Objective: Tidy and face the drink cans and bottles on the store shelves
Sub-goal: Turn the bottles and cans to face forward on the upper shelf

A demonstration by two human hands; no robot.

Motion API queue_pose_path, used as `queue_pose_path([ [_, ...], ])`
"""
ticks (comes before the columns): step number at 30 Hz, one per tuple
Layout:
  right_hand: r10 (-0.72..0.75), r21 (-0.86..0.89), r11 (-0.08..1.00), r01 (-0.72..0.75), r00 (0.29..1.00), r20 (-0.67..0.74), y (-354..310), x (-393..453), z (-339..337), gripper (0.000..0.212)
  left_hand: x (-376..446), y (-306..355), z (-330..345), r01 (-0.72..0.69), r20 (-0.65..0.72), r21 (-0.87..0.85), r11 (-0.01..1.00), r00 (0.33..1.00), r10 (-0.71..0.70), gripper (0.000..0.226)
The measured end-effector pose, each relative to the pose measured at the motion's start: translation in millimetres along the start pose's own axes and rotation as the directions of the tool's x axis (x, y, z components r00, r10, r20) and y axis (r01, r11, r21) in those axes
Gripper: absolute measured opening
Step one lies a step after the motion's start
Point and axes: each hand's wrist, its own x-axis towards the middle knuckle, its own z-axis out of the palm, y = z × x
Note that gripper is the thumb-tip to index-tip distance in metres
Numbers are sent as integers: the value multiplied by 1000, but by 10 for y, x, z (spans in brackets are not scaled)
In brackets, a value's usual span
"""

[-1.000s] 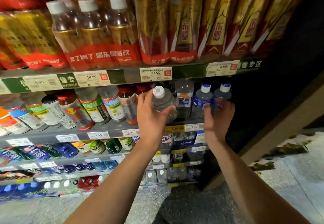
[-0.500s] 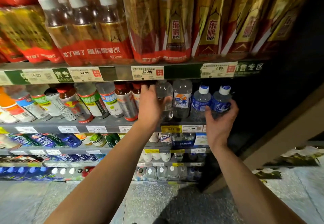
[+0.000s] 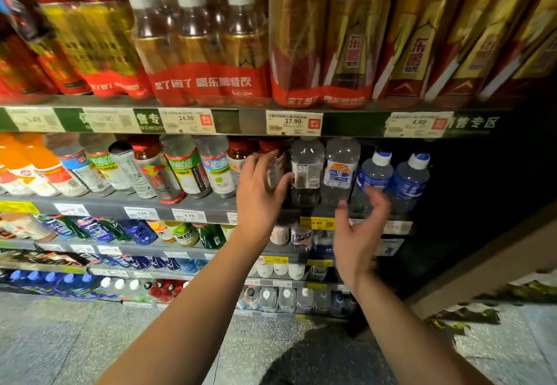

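- Far left, on the second shelf (image 3: 120, 205), I see orange bottles (image 3: 27, 164) leaning, then a row of labelled drink bottles (image 3: 184, 167) tilted the same way, reaching toward the middle.
- Above them, the top shelf carries shrink-wrapped packs of golden drinks with white caps (image 3: 205, 50); price tags (image 3: 294, 122) line its front edge.
- My left hand (image 3: 259, 195) is raised in front of the red-capped bottles (image 3: 271, 158). Its grip is spread, fingers loose, holding nothing; the thumb tip lies just beside a clear bottle, and I cannot tell whether it touches.
- That clear bottle (image 3: 306, 170) stands upright on the second shelf with its back label turned out, touching a second clear bottle (image 3: 340, 170) that shows a blue and orange label to the front.
- My right hand (image 3: 358, 234) hangs lower, in front of the shelf edge and its yellow price tag (image 3: 316, 222). The grip is spread, palm facing left, empty.
- Right of it, two blue-labelled bottles (image 3: 391, 179) with white and blue caps stand side by side near the dark end of the shelf.
- Lower shelves hold more bottles, too blurred to make out.
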Motion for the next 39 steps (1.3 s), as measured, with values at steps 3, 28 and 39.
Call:
queue_pose_path([
  [3,28,8,1000,-29,997,78,-129,-252,290,38,-63,-287,-277,76,-108,-82,994,990,-85,39],
  [28,5,-240,971,16,996,86,-943,-930,2432,30,904,-1970,-1742,175,210,86,981,959,-190,51],
  [39,47,-498,865,64,977,207,-906,-588,2661,68,693,-2071,-1963,96,94,-11,995,991,-95,64],
])
